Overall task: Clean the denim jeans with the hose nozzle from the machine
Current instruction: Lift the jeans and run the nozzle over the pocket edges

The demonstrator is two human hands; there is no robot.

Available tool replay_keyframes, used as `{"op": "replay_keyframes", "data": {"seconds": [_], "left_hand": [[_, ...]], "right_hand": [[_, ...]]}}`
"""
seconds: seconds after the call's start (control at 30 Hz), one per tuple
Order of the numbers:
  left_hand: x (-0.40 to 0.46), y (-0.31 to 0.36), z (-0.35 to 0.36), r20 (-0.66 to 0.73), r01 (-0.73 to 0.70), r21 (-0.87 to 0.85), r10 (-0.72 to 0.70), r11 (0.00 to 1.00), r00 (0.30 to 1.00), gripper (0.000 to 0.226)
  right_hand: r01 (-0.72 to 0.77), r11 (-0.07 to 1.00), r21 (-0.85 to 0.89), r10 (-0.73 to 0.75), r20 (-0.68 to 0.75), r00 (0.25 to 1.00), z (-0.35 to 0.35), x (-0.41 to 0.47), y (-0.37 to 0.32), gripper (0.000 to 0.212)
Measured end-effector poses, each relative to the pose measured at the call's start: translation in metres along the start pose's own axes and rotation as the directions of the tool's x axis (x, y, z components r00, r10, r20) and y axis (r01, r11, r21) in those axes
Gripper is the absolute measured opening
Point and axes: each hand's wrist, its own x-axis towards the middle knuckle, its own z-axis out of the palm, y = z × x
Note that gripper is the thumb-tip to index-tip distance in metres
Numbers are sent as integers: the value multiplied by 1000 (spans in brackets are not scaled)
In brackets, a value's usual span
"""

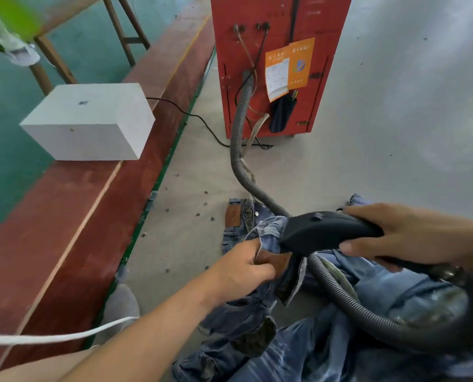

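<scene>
On the grey work surface (367, 133), near the lower centre of the view, lie the denim jeans (381, 293), crumpled, with a waistband section and its brown leather patch (232, 215) lying flat just beyond. Left hand (241, 267): fingers curled round a bunched fold of the denim at the waistband, lifting it toward the tool. Right hand (403, 232): fingers and thumb wrapped round the rear of the black hose nozzle (326, 232). Nozzle long axis runs roughly left to right across the view; its mouth points left and touches the raised fold. Ribbed grey hose (241, 128): it leaves the red machine (279, 12) standing at the far end of the surface, curves down behind the nozzle, then loops over the jeans below the right hand. Step in hand, as judged: cleaning of the waistband area, the fabric being presented to the nozzle mouth. Next move, as judged: the nozzle must travel along the fold while the left hand keeps the cloth taut, then regrips to expose an untreated panel; the looped hose should stay off the fabric being worked. Orange labels (289, 67) hang on the machine front. Left of the surface, a white box (92, 119) rests on a red-brown board (64, 230); a black cable (191, 114) passes from it toward the machine.
</scene>
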Motion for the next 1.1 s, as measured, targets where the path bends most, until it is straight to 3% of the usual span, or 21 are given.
{"op": "replay_keyframes", "data": {"seconds": [0.13,0.23,0.4,0.47,0.53,0.67,0.8,0.9,0.97,1.1], "left_hand": [[0,5,-1,40,-211,428,215,879,976,17],[-2,9,6,76,-267,590,277,762,958,8],[-8,3,19,168,-336,838,383,429,908,18],[-10,0,28,231,-344,906,392,248,891,34],[-10,-3,31,270,-340,930,370,138,889,41],[-15,-4,29,334,-413,903,412,119,848,28],[-16,-2,32,377,-432,898,357,88,855,6],[-17,-6,41,406,-417,908,317,-35,857,30],[-18,-2,43,443,-440,894,292,-79,848,40],[-26,4,51,572,-565,819,231,-104,787,33]], "right_hand": [[118,993,29,-115,-91,989,-7,1,5,51],[104,995,14,-103,-44,994,-10,-2,12,53],[87,996,-29,-85,59,995,10,8,14,55],[102,995,22,-102,4,995,5,14,9,57],[78,994,72,-74,-46,996,-7,12,8,65],[-82,997,-3,82,11,997,-22,2,10,68],[-69,996,-64,80,179,981,-1,16,-3,59],[-42,997,60,36,85,996,0,28,-9,58],[-89,991,100,87,20,996,-12,28,-8,66],[-241,970,-39,244,179,953,-13,29,-10,73]]}}
